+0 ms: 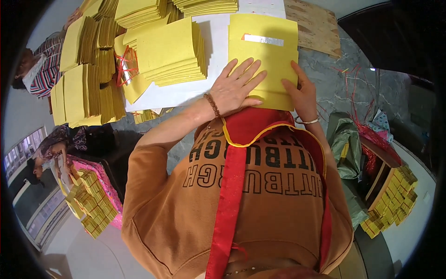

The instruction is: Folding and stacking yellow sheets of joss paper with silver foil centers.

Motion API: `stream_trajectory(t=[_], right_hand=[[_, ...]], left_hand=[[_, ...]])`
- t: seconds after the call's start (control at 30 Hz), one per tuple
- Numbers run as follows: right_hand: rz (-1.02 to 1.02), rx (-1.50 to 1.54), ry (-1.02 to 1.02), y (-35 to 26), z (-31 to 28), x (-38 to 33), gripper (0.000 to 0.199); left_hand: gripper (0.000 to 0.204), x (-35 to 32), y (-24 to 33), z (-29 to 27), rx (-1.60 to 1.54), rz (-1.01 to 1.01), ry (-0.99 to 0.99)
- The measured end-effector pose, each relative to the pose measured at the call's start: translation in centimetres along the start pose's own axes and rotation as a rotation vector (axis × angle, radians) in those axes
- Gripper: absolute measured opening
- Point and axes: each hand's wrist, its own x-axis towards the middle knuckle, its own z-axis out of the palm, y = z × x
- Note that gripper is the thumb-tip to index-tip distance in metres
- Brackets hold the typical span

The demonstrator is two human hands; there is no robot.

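Observation:
A flat yellow paper sheet (pixel 265 58) lies in front of me on the white table top, with a silver strip and a small orange patch near its far end. Another yellow edge shows beneath it at the left. My left hand (pixel 238 88) rests flat on its near left part, fingers spread, a beaded bracelet at the wrist. At the right edge is my right hand (pixel 302 93), its thumb on the sheet's top and its fingers curled along the side; some fingertips are hidden. Left of my hands sits a fanned stack of yellow paper (pixel 169 51).
More yellow paper stacks (pixel 81 44) crowd the table's left side, near red ties (pixel 124 67). A plywood board (pixel 316 28) lies beyond. At right stand green plastic sheeting (pixel 344 144) and bundled yellow paper (pixel 395 200). Two other people (pixel 46 65) are at the left.

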Motion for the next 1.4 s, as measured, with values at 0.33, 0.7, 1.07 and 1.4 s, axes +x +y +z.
stream_trajectory(t=[0.33, 0.7, 1.07, 1.4], right_hand=[[-0.668, -1.069, -0.135, 0.1, 0.9, -3.7, 0.051], [-0.571, -1.142, -0.097, 1.4, -1.5, -5.0, 0.046], [-0.239, -0.470, -0.097, -0.9, -1.9, -3.9, 0.042], [-0.275, 0.241, 0.044, -5.3, 4.0, -1.3, 0.040]], left_hand=[[0.066, 0.0, -0.2, 0.3, 0.010, 0.001, -0.030], [0.053, 1.0, -1.2, -1.0, 0.198, 0.201, 0.044], [0.044, 2.0, 0.0, 0.2, 0.317, 0.121, 0.148], [0.042, -6.5, -8.4, -10.6, 0.331, 0.002, 0.675]])
